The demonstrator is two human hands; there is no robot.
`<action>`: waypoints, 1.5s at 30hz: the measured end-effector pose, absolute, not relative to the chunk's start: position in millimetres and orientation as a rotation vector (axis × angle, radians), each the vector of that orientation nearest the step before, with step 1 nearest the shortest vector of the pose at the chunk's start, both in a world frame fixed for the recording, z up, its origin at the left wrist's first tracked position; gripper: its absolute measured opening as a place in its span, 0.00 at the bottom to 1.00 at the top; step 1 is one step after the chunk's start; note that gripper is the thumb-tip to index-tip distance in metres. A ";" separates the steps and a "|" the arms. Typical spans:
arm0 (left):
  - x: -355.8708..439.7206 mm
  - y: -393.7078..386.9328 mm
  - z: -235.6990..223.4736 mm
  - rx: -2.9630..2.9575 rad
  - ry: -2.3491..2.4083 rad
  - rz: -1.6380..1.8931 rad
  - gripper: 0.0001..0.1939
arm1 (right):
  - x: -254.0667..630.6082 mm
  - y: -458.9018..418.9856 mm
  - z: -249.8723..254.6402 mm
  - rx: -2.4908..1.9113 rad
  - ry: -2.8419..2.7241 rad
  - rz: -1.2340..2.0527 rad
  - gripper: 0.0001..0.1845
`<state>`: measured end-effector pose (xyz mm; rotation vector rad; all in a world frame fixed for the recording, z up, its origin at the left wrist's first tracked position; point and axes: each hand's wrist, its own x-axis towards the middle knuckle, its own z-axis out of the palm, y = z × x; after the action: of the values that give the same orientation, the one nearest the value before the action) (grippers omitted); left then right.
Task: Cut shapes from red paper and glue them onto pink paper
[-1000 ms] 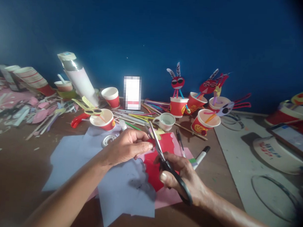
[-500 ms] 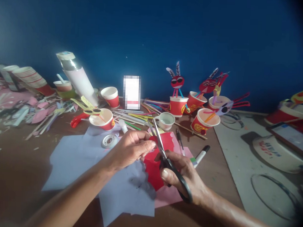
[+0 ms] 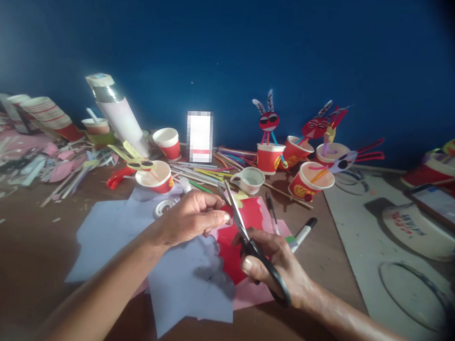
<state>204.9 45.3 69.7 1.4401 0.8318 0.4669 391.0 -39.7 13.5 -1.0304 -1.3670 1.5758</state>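
Between its thumb and fingers, my left hand [image 3: 194, 219] pinches a small red paper piece [image 3: 228, 210], mostly covered by the fingertips. My right hand [image 3: 278, 262] grips scissors [image 3: 240, 223] by their black handles. Their blades point up and away, slightly parted, right beside the red piece. Beneath my hands a red sheet [image 3: 233, 267] with a scalloped edge lies over pink paper [image 3: 251, 296]. Blue-grey paper sheets [image 3: 113, 238] spread under my left forearm. A white round tape-like spool [image 3: 162, 208] sits partly behind my left hand.
A small white cup [image 3: 251, 180] stands just beyond the blades. Red paper cups [image 3: 270, 159] with paper figures line the back, near a tall flask [image 3: 119, 117]. A marker [image 3: 305, 233] and pen [image 3: 273, 212] lie to the right. Paper scraps [image 3: 59, 167] are heaped at left.
The view has shifted slightly. My left hand has moved a little to the left, and the scissor blades have come closer together beside the red paper piece.
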 end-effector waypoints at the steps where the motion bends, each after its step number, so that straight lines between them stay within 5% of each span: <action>1: 204.4 45.8 69.9 1.436 0.824 0.463 0.13 | 390.8 -39.9 13.4 -1.030 -1.365 1.578 0.16; 45: 192.0 56.6 72.2 1.440 0.862 0.382 0.09 | 394.5 -36.2 25.3 -1.073 -1.513 1.589 0.20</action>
<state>192.0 56.6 72.2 1.4405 0.8622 0.3816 394.5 -36.2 25.3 -1.0729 -1.5132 1.5894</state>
